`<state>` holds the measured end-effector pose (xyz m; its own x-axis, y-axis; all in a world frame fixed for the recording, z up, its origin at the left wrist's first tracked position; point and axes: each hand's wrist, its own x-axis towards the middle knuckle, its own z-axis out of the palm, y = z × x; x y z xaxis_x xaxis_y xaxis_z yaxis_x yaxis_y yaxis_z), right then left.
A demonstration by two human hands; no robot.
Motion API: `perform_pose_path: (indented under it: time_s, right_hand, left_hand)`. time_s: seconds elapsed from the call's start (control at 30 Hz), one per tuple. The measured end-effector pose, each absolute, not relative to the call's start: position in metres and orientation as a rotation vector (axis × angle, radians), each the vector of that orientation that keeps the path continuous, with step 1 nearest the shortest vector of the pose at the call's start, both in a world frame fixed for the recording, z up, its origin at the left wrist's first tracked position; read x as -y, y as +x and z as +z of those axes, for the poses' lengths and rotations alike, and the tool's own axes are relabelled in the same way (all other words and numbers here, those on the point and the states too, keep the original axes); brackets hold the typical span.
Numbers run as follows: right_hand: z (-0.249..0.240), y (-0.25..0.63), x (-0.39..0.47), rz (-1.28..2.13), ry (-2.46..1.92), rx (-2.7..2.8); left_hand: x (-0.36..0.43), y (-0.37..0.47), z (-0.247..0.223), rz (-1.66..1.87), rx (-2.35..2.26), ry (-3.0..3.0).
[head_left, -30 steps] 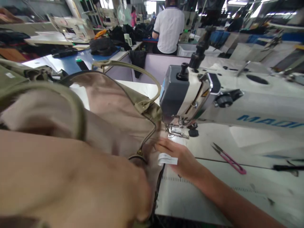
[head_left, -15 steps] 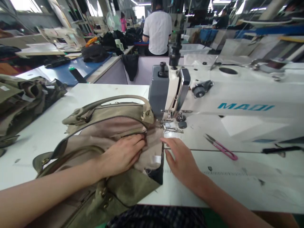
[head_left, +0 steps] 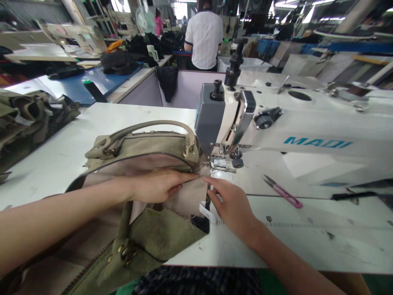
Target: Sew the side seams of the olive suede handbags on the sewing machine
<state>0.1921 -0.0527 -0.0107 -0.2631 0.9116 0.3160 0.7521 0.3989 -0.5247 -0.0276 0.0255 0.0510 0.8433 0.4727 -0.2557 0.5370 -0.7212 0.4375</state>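
Observation:
An olive green handbag (head_left: 144, 143) with a beige lining (head_left: 184, 196) lies on the white sewing table (head_left: 55, 164), its edge at the presser foot (head_left: 222, 166) of a white sewing machine (head_left: 291, 123). My left hand (head_left: 159, 184) lies flat on the lining, fingers stretched toward the foot. My right hand (head_left: 230, 205) rests beside it on the lining's right edge, next to a small white label (head_left: 205, 211), fingers pointing at the foot. Neither hand grips anything.
Pink thread snips (head_left: 282, 192) lie on the machine bed to the right. More olive bags (head_left: 27, 119) are piled at the far left. A person in a white shirt (head_left: 204, 37) stands at a station behind. A black thread cone (head_left: 92, 90) stands on a blue table.
The bag came down from in front of the camera onto the table. My left hand slid forward along the lining toward the presser foot; my right hand moved up to the lining's edge.

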Motion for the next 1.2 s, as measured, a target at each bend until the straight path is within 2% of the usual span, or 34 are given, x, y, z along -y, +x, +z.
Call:
perform_pose_path:
  time_s: [0.13, 0.27, 0.47, 0.77, 1.2]
  right_hand:
    - [-0.014, 0.192, 0.046, 0.081, -1.366, 2.254]
    - [-0.015, 0.194, 0.041, -0.04, -1.301, 2.278]
    - [-0.014, 0.187, 0.037, 0.04, -1.163, 2.233]
    - [-0.021, 0.186, 0.057, 0.034, -1.068, 2.21]
    - [-0.024, 0.188, 0.064, 0.093, -1.053, 2.21]
  left_hand:
    - [-0.013, -0.026, 0.038, -0.182, -0.821, 2.628]
    - [-0.004, -0.028, 0.034, -0.107, -0.873, 2.659]
    - [-0.007, -0.028, 0.038, 0.043, -0.743, 2.706]
    - [-0.012, -0.028, 0.031, -0.202, -0.643, 2.661]
    - [-0.007, -0.025, 0.034, -0.266, -0.717, 2.667]
